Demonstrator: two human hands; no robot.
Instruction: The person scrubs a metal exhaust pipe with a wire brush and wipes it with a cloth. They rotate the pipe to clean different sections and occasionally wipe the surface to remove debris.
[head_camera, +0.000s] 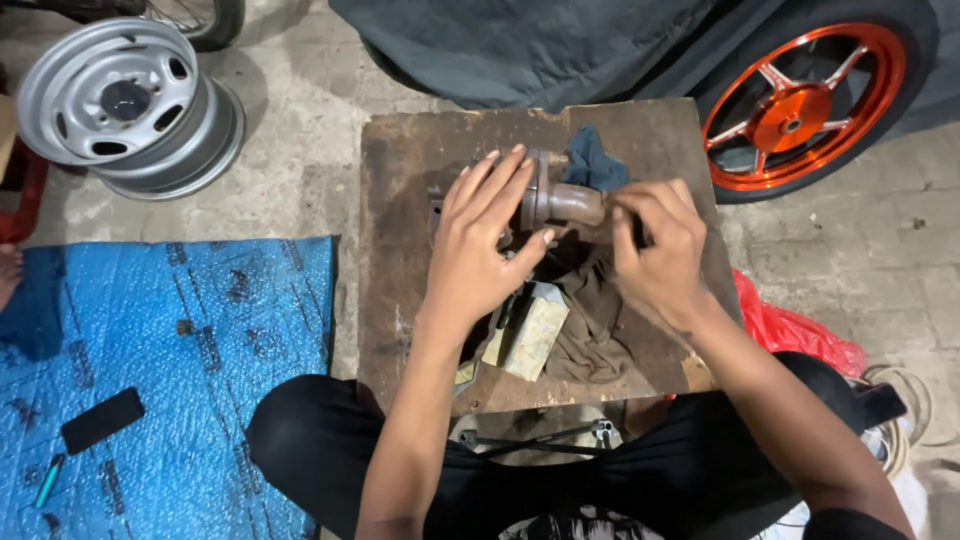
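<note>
A dirty metal engine part (560, 203) with a round flange and a short pipe end lies on a worn wooden board (400, 200). My left hand (485, 245) rests over its flange side, fingers spread and pressing it down. Gripping the pipe end is my right hand (660, 250), fingers curled tight around something small that I cannot make out. A dark blue rag (595, 160) lies just behind the part. Under it is a brown rag (600, 320). A folded yellowish sanding sheet (535, 335) lies near my left wrist.
A silver steel wheel rim (125, 105) sits on the concrete floor at the far left. An orange motorbike wheel (800, 105) stands at the back right. A blue tarp (170, 380) holds a black phone (102, 420). A red plastic bag (800, 335) lies at the right.
</note>
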